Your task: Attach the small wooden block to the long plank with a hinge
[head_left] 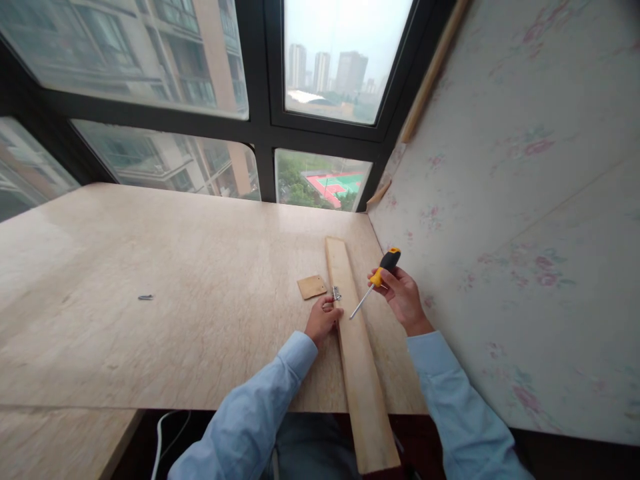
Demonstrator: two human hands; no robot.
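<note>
Your right hand (403, 297) is gripping the screwdriver (375, 280) above the wooden plank (357, 353) lying on the table (175, 300); your left hand (323, 320) is pinching a small metal hinge (337, 293) at the plank's edge.

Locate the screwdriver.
Head view, right of centre: the screwdriver is in the right hand, over the wooden plank, near the floral wall.

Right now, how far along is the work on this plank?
Done: the metal fitting sits on the plank. In hand: the left hand pinches it, and the right hand holds the screwdriver. Left: a screw-like piece lies apart on the table; driven screws are too small to tell.
</note>
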